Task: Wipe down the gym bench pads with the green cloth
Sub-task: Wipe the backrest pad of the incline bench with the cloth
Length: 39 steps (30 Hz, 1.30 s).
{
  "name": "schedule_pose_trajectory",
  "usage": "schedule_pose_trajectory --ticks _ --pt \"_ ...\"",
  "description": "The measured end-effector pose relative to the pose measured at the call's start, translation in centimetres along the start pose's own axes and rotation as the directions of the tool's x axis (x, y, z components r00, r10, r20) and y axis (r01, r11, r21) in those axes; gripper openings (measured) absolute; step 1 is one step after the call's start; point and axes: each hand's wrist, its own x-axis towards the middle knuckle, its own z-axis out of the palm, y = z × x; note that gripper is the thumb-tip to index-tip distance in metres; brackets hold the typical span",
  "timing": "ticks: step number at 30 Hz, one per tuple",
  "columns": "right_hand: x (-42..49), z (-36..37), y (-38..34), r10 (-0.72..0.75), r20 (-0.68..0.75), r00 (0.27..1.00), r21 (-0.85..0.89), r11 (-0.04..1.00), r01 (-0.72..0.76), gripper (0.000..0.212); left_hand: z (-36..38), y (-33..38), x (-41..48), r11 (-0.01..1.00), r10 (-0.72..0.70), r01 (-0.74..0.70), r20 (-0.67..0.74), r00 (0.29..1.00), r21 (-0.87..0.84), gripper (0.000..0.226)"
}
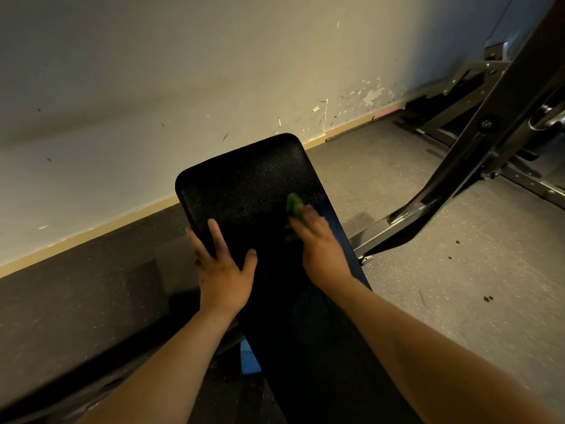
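The green cloth (294, 208) is held against the bench pad (244, 185) under and just beyond the right hand (318, 240)'s blurred fingers (pinched or flat cannot be told), the pad's length running ahead of them, its left edge steadied by the left hand (221, 270)'s spread fingers.
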Motion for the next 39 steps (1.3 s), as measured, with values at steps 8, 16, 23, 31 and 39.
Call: schedule_pose_trajectory --ticks 8,16,23,31,39 --pt "1.0 0.6 -2.9 0.495 -0.188 0.849 0.272 0.856 -0.439 0.070 -0.1 -0.1 0.2 0.996 -0.007 0.008 0.020 1.000 -0.086 0.097" --pt "-2.4 2.3 -5.6 -0.036 0.032 0.999 0.091 0.995 0.033 0.058 -0.1 -0.7 0.3 0.989 0.009 -0.007 0.010 1.000 -0.144 0.099" --pt "0.0 0.8 -4.3 0.600 -0.178 0.780 0.297 0.788 -0.539 0.070 -1.2 -2.4 0.2 0.952 0.152 -0.124 0.081 0.985 -0.280 0.101" --pt "-3.3 5.6 -12.2 0.168 -0.047 0.985 0.209 0.966 -0.155 0.053 -2.7 -3.2 0.5 0.909 0.072 -0.026 0.097 0.993 -0.416 0.113" --pt "-1.5 3.9 -10.0 0.471 -0.191 0.861 0.259 0.870 -0.419 0.062 -2.9 -4.4 0.8 0.850 0.127 -0.054 0.103 0.987 -0.525 0.116"
